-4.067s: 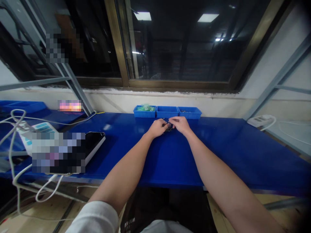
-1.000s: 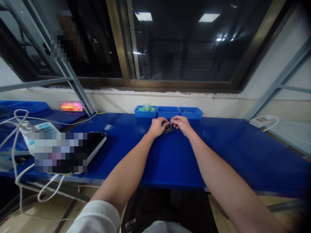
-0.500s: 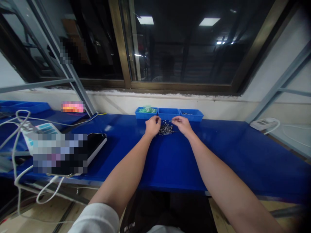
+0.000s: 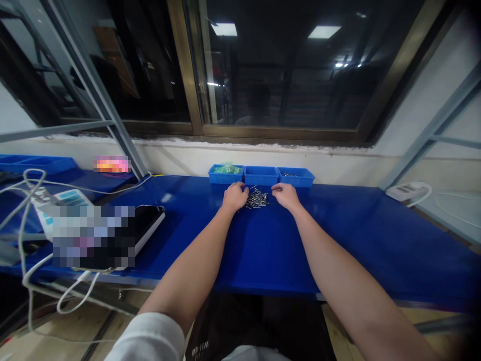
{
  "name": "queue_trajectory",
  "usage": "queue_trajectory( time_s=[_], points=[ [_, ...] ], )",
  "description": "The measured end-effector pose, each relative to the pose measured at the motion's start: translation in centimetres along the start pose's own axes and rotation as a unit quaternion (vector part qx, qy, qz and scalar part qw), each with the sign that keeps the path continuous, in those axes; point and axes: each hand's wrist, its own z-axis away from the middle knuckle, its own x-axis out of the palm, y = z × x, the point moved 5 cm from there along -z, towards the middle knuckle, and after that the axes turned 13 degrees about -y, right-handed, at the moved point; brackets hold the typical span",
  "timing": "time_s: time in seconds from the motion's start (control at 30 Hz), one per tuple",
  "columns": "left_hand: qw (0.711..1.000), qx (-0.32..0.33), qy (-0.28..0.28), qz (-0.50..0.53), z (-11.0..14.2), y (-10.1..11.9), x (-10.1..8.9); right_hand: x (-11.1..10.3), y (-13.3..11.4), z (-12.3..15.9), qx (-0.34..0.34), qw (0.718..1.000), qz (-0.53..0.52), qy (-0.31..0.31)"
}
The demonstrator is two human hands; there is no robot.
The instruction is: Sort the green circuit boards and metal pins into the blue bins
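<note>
A loose pile of thin metal screws or nails (image 4: 257, 199) lies on the blue table, too small for me to tell which. My left hand (image 4: 235, 196) rests at the pile's left edge with its fingers curled and touching the pieces; whatever is in them is hidden. Just right of the pile is my right hand (image 4: 285, 195), thumb and fingers pinched together. I cannot make out what, if anything, sits in that pinch. Behind the hands stand three joined blue bins: the left bin (image 4: 225, 179) holds green packaged pieces, then comes the middle bin (image 4: 261, 179), and small metal parts lie in the right bin (image 4: 300, 181).
On the left of the table (image 4: 259, 260) are a dark-screened device (image 4: 148, 220) and white cables (image 4: 23, 255). A power strip (image 4: 408, 190) lies at the far right. Grey metal frame posts rise on both sides, with a window behind.
My right hand has drawn slightly right, away from the pile, and its fingers look more closed. My left hand stays at the pile's left edge, nearly unmoved.
</note>
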Motion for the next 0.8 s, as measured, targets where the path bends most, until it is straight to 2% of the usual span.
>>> queue_trajectory(
  time_s=[0.07, 0.23, 0.37, 0.43, 0.6, 0.7, 0.8],
  points=[
    [0.998, -0.020, -0.037, -0.038, 0.0, -0.2, 0.3, -0.1, -0.3, 0.3, 0.010, 0.999, 0.032, -0.032],
    [0.986, -0.067, -0.136, -0.072, 0.3, -0.5, 1.0, 0.2, -1.2, 0.9, -0.002, 0.985, 0.066, -0.158],
    [0.979, -0.070, -0.178, -0.072, 0.9, 0.3, 1.8, 0.7, -1.3, 1.0, -0.010, 0.975, 0.100, -0.196],
    [0.981, -0.052, -0.166, -0.086, 1.2, 0.9, 2.3, 1.0, -1.1, 1.0, -0.010, 0.972, 0.112, -0.205],
    [0.991, 0.016, -0.078, -0.106, 1.6, 2.5, 2.8, 1.4, -0.9, 0.6, -0.047, 0.974, 0.111, -0.192],
    [0.996, 0.029, -0.038, -0.074, 1.4, 2.8, 2.4, 1.3, -1.0, 0.4, -0.074, 0.983, 0.067, -0.157],
    [0.997, 0.076, -0.019, -0.023, 1.4, 3.2, 1.6, 1.3, -1.3, 0.3, -0.092, 0.985, 0.018, -0.147]
  ],
)
